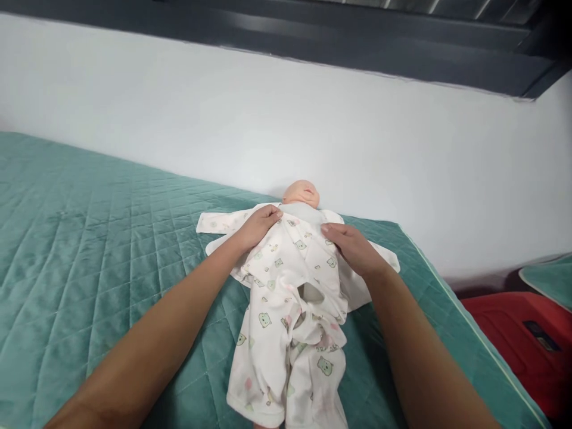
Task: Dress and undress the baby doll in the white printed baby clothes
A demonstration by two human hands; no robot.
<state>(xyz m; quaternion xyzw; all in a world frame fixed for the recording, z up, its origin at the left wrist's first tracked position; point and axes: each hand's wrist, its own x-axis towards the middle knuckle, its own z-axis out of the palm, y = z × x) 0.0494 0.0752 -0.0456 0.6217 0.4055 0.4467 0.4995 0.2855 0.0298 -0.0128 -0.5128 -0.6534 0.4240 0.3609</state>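
A baby doll [302, 193] lies on its back, its head toward the wall. It wears white printed trousers [268, 351] with green bear faces, and a white printed top [226, 222] is spread under and around its torso, sleeves out to both sides. A gap in the cloth shows between the legs. My left hand [263, 225] is closed on the upper edge of the printed cloth at the doll's chest. On the other side of the chest, my right hand [346, 238] pinches the same cloth's edge.
A green quilted cover [111, 238] lies beneath the doll. Behind it stands a white wall [223, 119] with a dark frame [286, 36] above. At the right, beyond the cover's edge, is a red plastic object [513, 333] beside more green cloth [552, 280].
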